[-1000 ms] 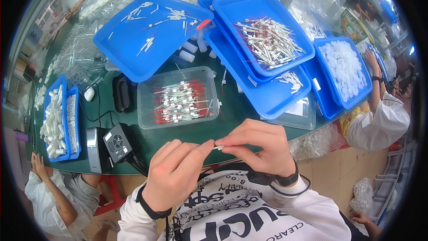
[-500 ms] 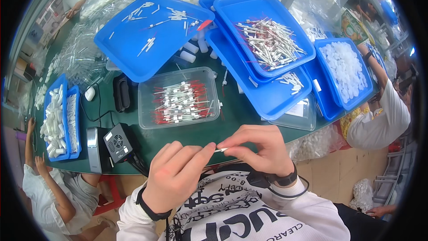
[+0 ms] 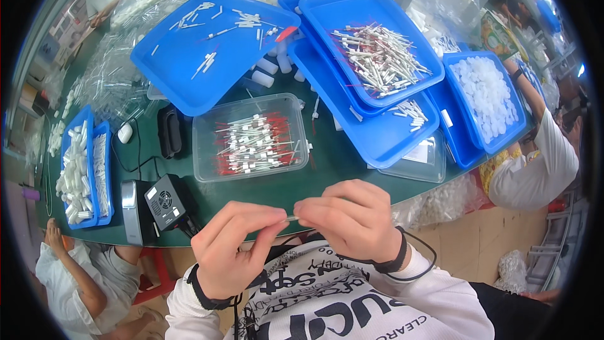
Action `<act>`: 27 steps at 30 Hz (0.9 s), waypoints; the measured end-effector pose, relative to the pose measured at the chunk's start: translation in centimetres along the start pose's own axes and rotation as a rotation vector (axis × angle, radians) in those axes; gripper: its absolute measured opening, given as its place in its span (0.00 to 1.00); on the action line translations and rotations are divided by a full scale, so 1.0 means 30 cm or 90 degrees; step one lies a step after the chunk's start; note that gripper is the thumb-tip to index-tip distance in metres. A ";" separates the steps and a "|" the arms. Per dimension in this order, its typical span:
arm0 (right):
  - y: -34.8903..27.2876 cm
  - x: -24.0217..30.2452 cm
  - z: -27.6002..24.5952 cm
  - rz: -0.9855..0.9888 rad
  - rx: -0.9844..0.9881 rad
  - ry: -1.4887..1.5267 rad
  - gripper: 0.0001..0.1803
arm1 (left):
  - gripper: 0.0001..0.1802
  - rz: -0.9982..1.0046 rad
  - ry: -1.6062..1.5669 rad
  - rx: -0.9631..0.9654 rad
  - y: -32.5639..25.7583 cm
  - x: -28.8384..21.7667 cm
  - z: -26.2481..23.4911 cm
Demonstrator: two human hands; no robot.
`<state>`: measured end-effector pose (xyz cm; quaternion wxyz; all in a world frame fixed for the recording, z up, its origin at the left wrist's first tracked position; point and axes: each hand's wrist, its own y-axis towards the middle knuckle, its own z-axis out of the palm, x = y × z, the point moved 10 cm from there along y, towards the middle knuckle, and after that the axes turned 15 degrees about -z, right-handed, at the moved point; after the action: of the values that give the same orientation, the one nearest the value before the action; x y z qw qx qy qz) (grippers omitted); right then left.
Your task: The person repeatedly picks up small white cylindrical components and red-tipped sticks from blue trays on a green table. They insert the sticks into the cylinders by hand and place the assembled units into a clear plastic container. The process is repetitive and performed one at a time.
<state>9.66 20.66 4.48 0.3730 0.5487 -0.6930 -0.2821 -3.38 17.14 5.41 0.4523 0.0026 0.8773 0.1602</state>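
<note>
Close to my chest, just off the table's front edge, my left hand (image 3: 236,239) and my right hand (image 3: 352,220) meet fingertip to fingertip. Between them is a small thin pale stick (image 3: 291,218), pinched from both sides; its ends are hidden by the fingers. Beyond my hands stands a clear plastic box (image 3: 202,151) of white sticks with red threads (image 3: 255,141). More such sticks (image 3: 384,60) are heaped in the upper blue tray at the right. A blue tray (image 3: 170,79) at the far left holds scattered white sticks.
A black fan-cooled device (image 3: 167,201) and a silver-black box (image 3: 135,211) stand at the table's left front, cables behind. Blue trays of white tubes (image 3: 77,176) lie left, a blue tray of white discs (image 3: 484,97) right. Co-workers sit at both sides, one arm (image 3: 535,94) reaching in.
My hands have shifted slightly left, and my fingers now cover more of the stick. My right wrist has turned. At the left, a co-worker's raised hand has dropped from the table edge.
</note>
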 end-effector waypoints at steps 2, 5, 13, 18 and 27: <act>0.005 0.004 -0.001 -0.002 -0.008 0.020 0.09 | 0.12 0.011 -0.018 -0.001 -0.005 -0.005 -0.003; -0.007 0.012 -0.014 -0.019 -0.038 0.030 0.11 | 0.13 0.036 -0.037 0.001 -0.008 -0.010 0.004; -0.032 -0.063 0.043 0.098 0.025 0.266 0.18 | 0.13 0.044 -0.053 0.040 -0.006 -0.001 0.022; -0.042 -0.084 0.094 0.114 0.173 0.254 0.16 | 0.13 0.045 -0.013 0.047 0.021 0.008 0.031; 0.009 -0.303 -0.089 0.244 0.165 0.087 0.05 | 0.25 -0.015 0.144 0.057 0.168 0.062 0.011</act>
<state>12.80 29.61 4.30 0.3922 0.4680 -0.7882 -0.0770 -4.93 22.29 5.19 0.3518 -0.0053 0.9290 0.1149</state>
